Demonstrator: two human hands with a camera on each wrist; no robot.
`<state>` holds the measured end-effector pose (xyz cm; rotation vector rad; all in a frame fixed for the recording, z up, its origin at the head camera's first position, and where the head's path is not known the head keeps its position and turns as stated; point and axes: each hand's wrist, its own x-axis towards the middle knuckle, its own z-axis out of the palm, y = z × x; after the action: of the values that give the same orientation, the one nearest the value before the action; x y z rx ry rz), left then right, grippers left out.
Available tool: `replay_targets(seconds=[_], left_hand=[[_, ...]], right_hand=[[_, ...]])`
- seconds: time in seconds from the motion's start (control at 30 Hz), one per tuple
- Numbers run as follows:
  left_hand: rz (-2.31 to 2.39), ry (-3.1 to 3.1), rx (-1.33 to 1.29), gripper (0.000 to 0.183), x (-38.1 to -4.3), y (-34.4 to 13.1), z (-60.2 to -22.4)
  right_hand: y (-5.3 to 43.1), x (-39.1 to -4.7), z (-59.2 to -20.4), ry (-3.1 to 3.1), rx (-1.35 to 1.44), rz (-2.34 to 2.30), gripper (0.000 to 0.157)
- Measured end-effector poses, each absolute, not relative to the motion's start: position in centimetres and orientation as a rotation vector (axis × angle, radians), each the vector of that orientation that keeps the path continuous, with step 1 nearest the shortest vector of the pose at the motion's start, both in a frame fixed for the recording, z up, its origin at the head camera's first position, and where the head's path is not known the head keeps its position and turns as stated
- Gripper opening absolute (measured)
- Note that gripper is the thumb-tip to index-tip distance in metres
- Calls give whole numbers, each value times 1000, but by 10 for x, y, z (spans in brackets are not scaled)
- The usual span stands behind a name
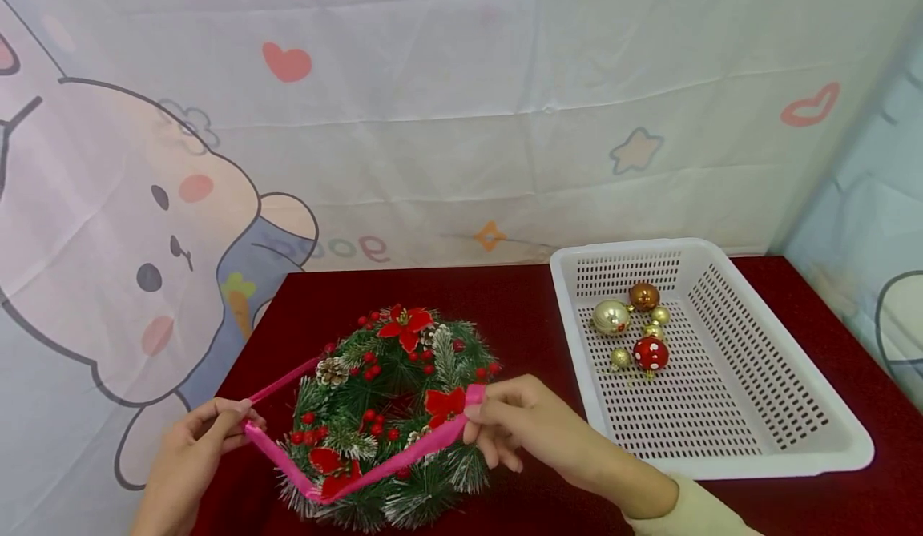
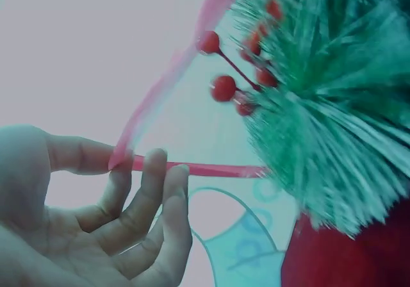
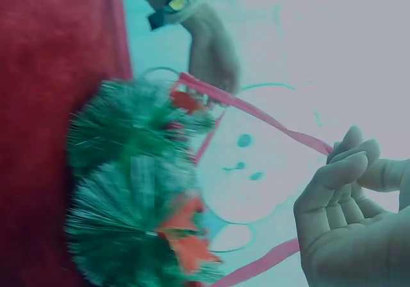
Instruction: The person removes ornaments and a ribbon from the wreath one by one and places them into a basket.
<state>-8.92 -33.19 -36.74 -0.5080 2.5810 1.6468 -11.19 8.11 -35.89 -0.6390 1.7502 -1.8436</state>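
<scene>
A green Christmas wreath with red poinsettias, berries and pinecones lies on the dark red cloth. Pink ribbon runs over its near side and out from its far left side. At the left, my left hand pinches the ribbon between thumb and forefinger, off the wreath; the left wrist view shows two ribbon lengths meeting there. Above the wreath's right side, my right hand pinches another stretch of ribbon. In the right wrist view the ribbon stretches between both hands. How it passes around the wreath is partly hidden.
To the right stands a white perforated plastic basket. Inside are a large gold ball, a brown ball, a red white-dotted ball and several small gold ornaments. A printed cloth backdrop hangs behind the table.
</scene>
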Motion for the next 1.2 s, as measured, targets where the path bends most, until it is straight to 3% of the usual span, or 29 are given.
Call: replay_targets(seconds=[0.3,0.6,0.93,1.2], left_hand=[[1978,2642,-255,26,-99,-310,-346],[2329,2472,-69,13,-117,-296,-325],[2506,2293,-13,15,-129,-292,-318],[2484,2383,192,15,-141,-279,-294]], right_hand=[[91,-121,-314,2110,-808,-1809,31],[86,-134,-273,2430,-864,-1745,34],[86,-138,-254,2333,-805,-2018,26],[76,-154,-249,2385,-744,-1979,11]])
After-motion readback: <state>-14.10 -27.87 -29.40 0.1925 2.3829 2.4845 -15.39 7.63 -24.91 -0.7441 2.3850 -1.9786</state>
